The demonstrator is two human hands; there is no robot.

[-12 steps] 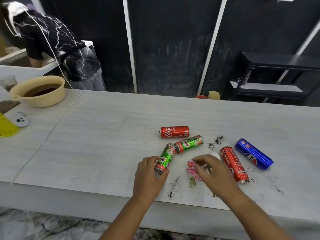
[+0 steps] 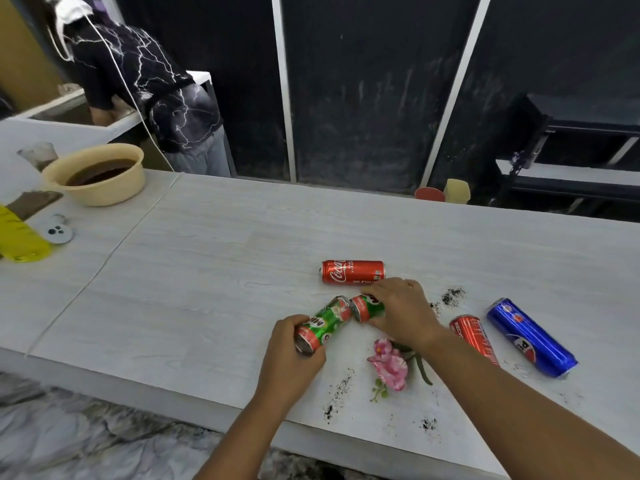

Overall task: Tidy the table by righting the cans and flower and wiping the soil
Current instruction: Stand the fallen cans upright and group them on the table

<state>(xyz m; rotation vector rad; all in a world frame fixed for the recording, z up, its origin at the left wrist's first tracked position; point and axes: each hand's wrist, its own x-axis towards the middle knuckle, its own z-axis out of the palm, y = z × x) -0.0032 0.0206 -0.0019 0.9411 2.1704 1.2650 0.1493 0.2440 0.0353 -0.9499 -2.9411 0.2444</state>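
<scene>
Several cans lie on their sides on the white table (image 2: pixel 207 271). My left hand (image 2: pixel 294 355) grips the near green can (image 2: pixel 323 323) at its lower end. My right hand (image 2: pixel 398 310) grips the second green can (image 2: pixel 367 306) from above. A red cola can (image 2: pixel 353 271) lies behind them. Another red can (image 2: pixel 472 337) and a blue can (image 2: pixel 530 337) lie to the right, the red one partly hidden by my right forearm. A pink flower (image 2: pixel 389 363) lies flat under my right wrist. Dark soil is scattered near the front edge (image 2: pixel 337 393) and behind the cans (image 2: pixel 452 296).
A beige basin (image 2: pixel 97 174) with brown liquid stands at the far left, beside a yellow object (image 2: pixel 20 237) and a small white disc (image 2: pixel 59 232). A person (image 2: pixel 145 88) bends over a sink behind the table. A dark shelf (image 2: pixel 571 161) stands at the back right.
My right hand has left the flower and moved up onto the second green can. My left hand has closed more fully round the near green can.
</scene>
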